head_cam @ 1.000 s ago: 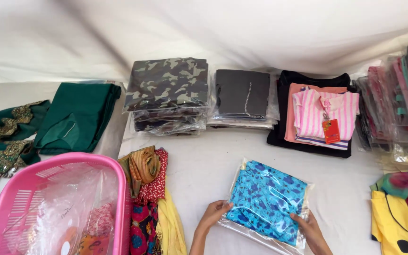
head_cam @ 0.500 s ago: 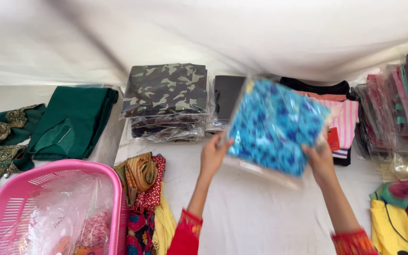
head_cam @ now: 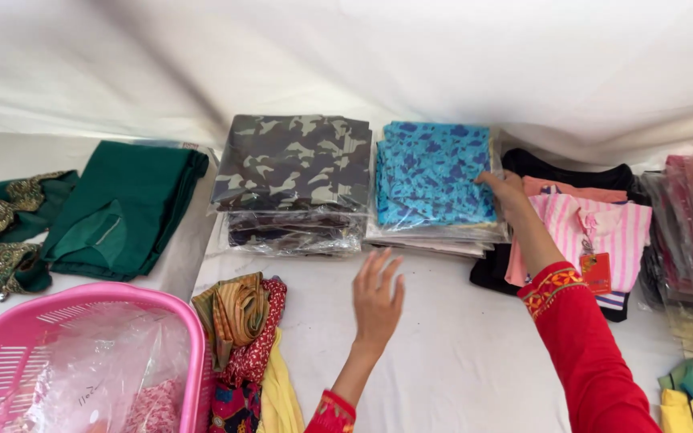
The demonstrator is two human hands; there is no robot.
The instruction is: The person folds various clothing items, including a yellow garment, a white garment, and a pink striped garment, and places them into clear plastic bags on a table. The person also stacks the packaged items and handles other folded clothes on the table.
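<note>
My right hand (head_cam: 500, 186) on the blue patterned packet (head_cam: 435, 172), beside the camouflage stack (head_cam: 290, 164).
Fingers lie flat on the packet's right edge, gripping nothing; my left hand (head_cam: 378, 297) hovers open before the stack, empty. Slick plastic wrap could let the packet slide off its pile.

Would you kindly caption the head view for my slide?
Right hand rests on a bagged blue patterned garment atop a stack; left hand hovers open.

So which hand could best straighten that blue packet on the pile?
Probably the right hand: it already rests on the blue packet at its right edge. The left hand hovers open over the white cloth, touching nothing.
</note>
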